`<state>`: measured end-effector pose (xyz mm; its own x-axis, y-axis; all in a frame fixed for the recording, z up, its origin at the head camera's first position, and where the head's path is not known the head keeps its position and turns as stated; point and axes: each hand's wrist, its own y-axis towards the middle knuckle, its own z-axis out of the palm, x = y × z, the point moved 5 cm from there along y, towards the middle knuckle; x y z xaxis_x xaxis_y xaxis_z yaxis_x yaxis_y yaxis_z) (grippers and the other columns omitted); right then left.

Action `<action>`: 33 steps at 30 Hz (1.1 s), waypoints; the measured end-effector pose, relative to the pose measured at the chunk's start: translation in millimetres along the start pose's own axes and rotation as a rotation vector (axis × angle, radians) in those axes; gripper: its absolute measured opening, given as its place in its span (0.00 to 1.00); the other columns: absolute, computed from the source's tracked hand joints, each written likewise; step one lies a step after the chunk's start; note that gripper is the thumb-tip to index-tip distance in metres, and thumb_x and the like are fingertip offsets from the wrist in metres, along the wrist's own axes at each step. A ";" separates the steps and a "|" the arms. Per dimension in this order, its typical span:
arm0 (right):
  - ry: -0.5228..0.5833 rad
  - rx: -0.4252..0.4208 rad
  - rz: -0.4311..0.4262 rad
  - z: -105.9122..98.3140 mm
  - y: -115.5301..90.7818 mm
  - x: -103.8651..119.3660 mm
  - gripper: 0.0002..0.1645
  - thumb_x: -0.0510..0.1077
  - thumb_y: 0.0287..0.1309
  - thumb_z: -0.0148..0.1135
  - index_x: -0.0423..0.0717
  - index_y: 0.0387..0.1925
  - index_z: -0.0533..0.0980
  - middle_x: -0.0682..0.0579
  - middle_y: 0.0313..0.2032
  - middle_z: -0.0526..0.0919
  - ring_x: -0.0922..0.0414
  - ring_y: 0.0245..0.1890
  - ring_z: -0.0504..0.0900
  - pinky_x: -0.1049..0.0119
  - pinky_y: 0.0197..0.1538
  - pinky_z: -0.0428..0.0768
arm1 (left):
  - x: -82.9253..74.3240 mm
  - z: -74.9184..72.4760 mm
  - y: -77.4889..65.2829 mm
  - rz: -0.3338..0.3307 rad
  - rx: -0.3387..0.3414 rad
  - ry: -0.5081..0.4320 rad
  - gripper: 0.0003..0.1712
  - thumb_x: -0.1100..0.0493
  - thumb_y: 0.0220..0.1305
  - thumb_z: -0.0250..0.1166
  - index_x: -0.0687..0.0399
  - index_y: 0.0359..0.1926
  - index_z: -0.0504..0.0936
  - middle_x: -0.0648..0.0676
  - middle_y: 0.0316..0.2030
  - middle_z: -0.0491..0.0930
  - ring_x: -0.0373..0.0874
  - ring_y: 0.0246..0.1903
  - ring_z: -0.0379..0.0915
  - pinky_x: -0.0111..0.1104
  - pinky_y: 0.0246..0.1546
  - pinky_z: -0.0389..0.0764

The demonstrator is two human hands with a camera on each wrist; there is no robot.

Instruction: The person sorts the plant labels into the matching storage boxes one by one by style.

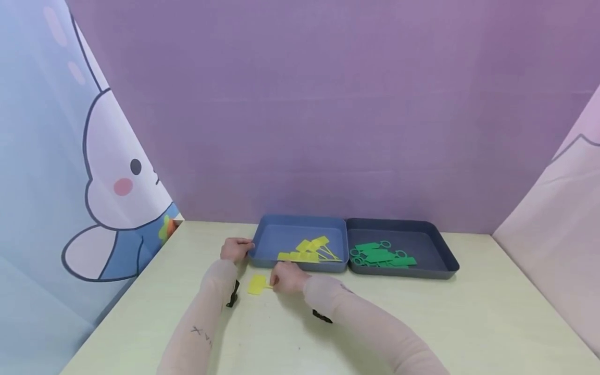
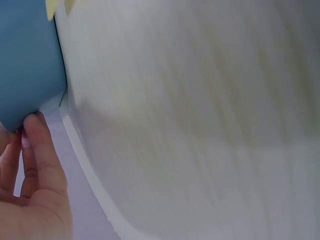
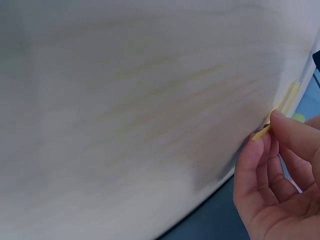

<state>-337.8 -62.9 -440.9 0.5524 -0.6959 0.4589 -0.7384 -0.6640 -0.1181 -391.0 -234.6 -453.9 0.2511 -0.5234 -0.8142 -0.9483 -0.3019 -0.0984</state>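
My left hand pinches the left rim of the blue tray; in the left wrist view its fingers meet at the blue tray's corner. Just in front of that tray, my right hand pinches the thin strap of a yellow flag-shaped plastic tag. Its flat part lies to the left of the hand, over the table. In the right wrist view, the yellow strap sticks out between thumb and fingertips. More yellow tags lie in the front right of the blue tray, flat parts and thin straps overlapping.
A dark grey tray stands against the blue one's right side, with several green ring-ended plastic tags piled at its front left. Both trays are near the back of the pale table, before a purple curtain.
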 end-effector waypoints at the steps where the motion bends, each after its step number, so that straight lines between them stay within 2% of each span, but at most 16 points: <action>1: 0.002 0.000 0.001 -0.2 -0.9 -1.1 0.09 0.35 0.47 0.66 0.48 0.33 0.84 0.58 0.34 0.85 0.62 0.38 0.80 0.75 0.42 0.75 | -0.2 0.4 0.0 -0.001 0.001 0.002 0.16 0.56 0.57 0.63 0.59 0.44 0.83 0.60 0.43 0.82 0.38 0.25 0.75 0.28 0.28 0.73; 8: 0.043 -0.004 -0.005 -5.9 -9.9 -3.3 0.10 0.33 0.45 0.66 0.47 0.32 0.83 0.57 0.33 0.85 0.62 0.37 0.80 0.76 0.41 0.76 | 0.7 -1.4 1.2 -0.007 0.007 -0.005 0.16 0.56 0.57 0.63 0.59 0.45 0.83 0.60 0.45 0.81 0.40 0.28 0.77 0.28 0.29 0.74; 17: 0.007 -0.019 -0.067 -17.1 -23.7 -0.5 0.10 0.33 0.50 0.63 0.44 0.36 0.83 0.54 0.37 0.85 0.61 0.39 0.82 0.76 0.43 0.76 | 2.9 0.8 -0.2 -0.013 0.021 -0.004 0.17 0.56 0.59 0.62 0.59 0.46 0.82 0.60 0.45 0.81 0.38 0.26 0.75 0.29 0.28 0.73; 25: 0.078 -0.015 -0.054 -31.1 -31.5 -3.8 0.11 0.35 0.52 0.63 0.42 0.39 0.82 0.52 0.39 0.84 0.60 0.39 0.81 0.75 0.41 0.76 | 3.6 -1.7 0.4 -0.007 0.005 0.006 0.16 0.56 0.58 0.62 0.59 0.45 0.83 0.60 0.45 0.81 0.38 0.25 0.75 0.29 0.29 0.73; 33: 0.066 -0.059 -0.047 -49.9 -36.5 -14.6 0.09 0.36 0.53 0.63 0.43 0.37 0.82 0.51 0.37 0.84 0.59 0.37 0.81 0.74 0.40 0.76 | -0.5 -1.5 0.9 -0.004 0.009 0.023 0.16 0.56 0.57 0.63 0.58 0.44 0.83 0.59 0.43 0.82 0.37 0.25 0.75 0.27 0.30 0.72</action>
<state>-338.3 -14.9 -399.3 0.5616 -0.6439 0.5196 -0.7350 -0.6767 -0.0442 -391.7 -235.7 -452.7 0.2589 -0.5404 -0.8006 -0.9491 -0.2965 -0.1067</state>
